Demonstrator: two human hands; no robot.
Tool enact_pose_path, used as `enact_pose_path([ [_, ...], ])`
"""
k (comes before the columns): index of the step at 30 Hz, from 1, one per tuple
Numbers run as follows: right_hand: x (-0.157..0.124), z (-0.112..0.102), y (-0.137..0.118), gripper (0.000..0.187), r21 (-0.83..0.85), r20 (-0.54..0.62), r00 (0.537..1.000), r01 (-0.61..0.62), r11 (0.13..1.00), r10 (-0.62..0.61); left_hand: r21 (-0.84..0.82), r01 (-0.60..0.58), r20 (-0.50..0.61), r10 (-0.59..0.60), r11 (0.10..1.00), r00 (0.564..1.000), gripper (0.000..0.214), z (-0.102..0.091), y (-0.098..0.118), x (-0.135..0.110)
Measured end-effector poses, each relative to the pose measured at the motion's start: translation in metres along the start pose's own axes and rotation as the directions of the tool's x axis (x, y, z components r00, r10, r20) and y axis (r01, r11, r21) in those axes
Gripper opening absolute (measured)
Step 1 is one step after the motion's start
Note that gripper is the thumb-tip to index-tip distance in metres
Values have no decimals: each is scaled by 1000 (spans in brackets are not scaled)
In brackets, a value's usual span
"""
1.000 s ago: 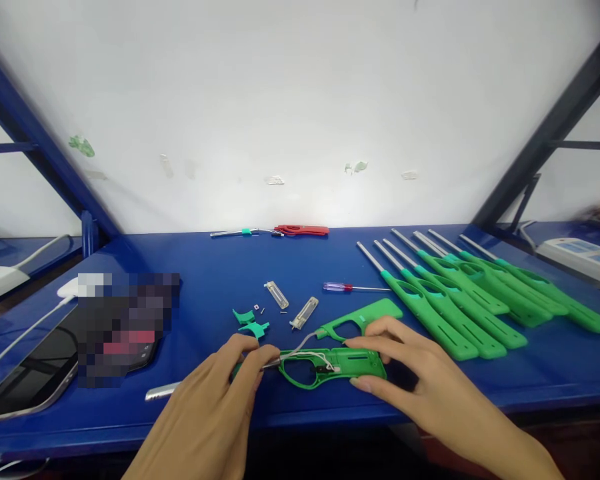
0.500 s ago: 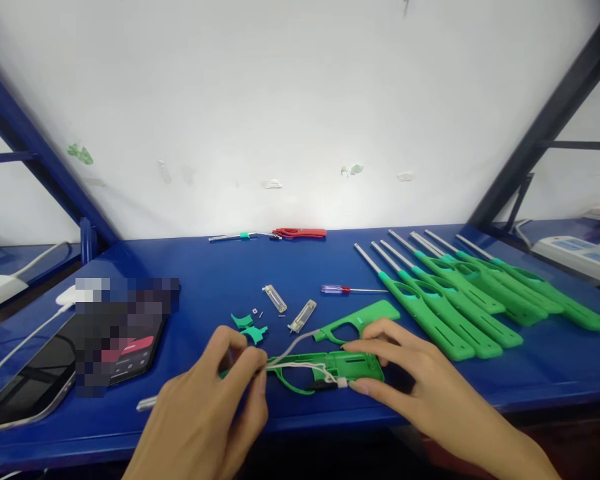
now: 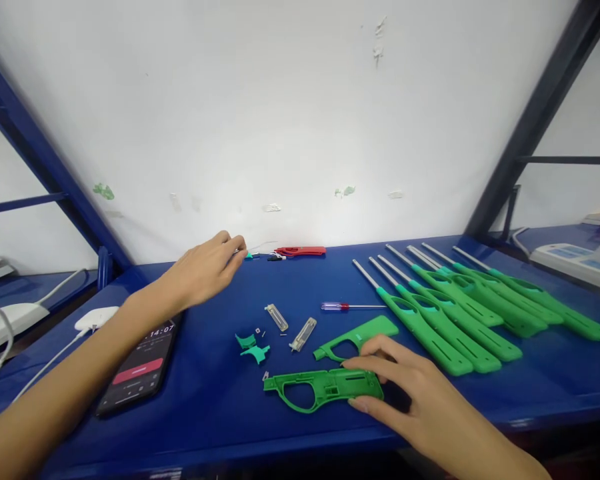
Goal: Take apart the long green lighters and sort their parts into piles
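Note:
My right hand point(image 3: 405, 387) grips the wide end of an open green lighter housing half point(image 3: 325, 389) between thumb and fingers, its ribbed inside facing up. A second green housing half point(image 3: 367, 337) lies just behind it, partly under my fingers. My left hand point(image 3: 213, 263) is stretched to the back of the table, thumb and fingers pinched together; what they hold is mostly hidden. Beside its fingertips are a small teal piece point(image 3: 249, 256), thin wires, a black part point(image 3: 277, 259) and a red lighter housing point(image 3: 303, 251).
Several green lighters point(image 3: 430, 333) lie side by side on the right. A screwdriver point(image 3: 347, 307), two clear fuel tanks point(image 3: 303, 334) and teal trigger pieces point(image 3: 254, 350) rest mid-table. A phone point(image 3: 140, 367) and a white charger point(image 3: 96, 319) are under and beside my left forearm.
My left hand has moved from the front housing to the back, near the red lighter parts. The wires and tube have left the green housing half, which my right hand still holds.

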State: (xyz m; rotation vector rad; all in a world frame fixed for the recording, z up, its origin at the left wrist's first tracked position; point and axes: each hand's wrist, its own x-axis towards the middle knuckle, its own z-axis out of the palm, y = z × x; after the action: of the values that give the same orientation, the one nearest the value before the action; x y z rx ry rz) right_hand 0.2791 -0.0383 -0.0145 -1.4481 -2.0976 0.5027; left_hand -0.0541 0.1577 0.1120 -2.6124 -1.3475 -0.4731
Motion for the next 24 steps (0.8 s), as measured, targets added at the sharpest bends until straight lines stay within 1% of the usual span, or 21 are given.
enact_pose_path([
  [1, 0, 0, 0, 31, -3, -1, 1000, 3, 1000, -3, 3, 5, 40, -5, 1000, 999, 25, 10, -12, 15],
  [3, 0, 1, -1, 31, -9, -6, 1000, 6, 1000, -6, 4, 5, 115, -5, 1000, 993, 35, 32, -32, 37],
  [4, 0, 0, -1, 31, -10, -7, 1000, 10, 1000, -10, 4, 2, 146, -3, 1000, 989, 37, 43, -40, 45],
  [7, -1, 0, 0, 31, -10, -12, 1000, 21, 1000, -22, 16, -14, 223, 10, 1000, 975, 38, 73, -57, 56],
  [10, 0, 2, 2, 32, -11, -10, 1000, 24, 1000, -24, 41, -26, 272, 14, 999, 962, 38, 91, -67, 58],
  [13, 0, 3, 5, 33, -14, -12, 1000, 9, 1000, -9, 87, -33, 289, 7, 996, 957, 38, 100, -71, 59],
  [16, 0, 4, 6, 33, -15, 0, 1000, -7, 1000, 7, 141, -49, 289, 6, 989, 957, 39, 103, -72, 63],
  [24, -1, 4, 5, 35, -11, 2, 1000, -3, 1000, 3, 245, -94, 303, 16, 965, 953, 39, 102, -78, 76],
])
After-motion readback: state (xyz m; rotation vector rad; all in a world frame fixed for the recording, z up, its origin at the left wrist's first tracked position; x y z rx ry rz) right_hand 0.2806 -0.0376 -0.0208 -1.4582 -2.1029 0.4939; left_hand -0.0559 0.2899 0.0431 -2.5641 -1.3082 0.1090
